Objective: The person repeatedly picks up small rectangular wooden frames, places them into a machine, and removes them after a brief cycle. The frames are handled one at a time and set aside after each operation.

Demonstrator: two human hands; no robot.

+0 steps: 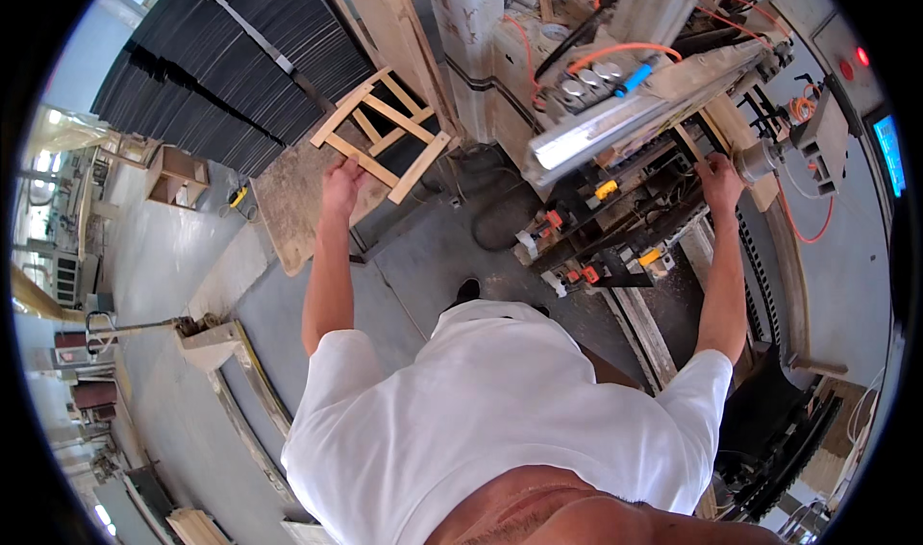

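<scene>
My left hand (341, 185) is closed on the near-left corner of a light wooden frame (420, 167) made of slats joined with crosspieces. The frame is tilted over the edge of a brown board-topped table (288, 209). To the right, my right hand (721, 182) reaches into a machine with clamps. Its fingers are pressed together at the near end of a narrow wooden strip (687, 144) lying in the machine; the fingertips are small in view. Beside that hand is a round metal cylinder (756, 162).
A long metal bar (586, 144) crosses the machine, with orange air hoses (625, 47) above. Yellow and red clamp parts (606, 190) stick out at its near side. Stacked black sheets (240, 55) stand back left. A control panel with a blue screen (889, 156) is far right.
</scene>
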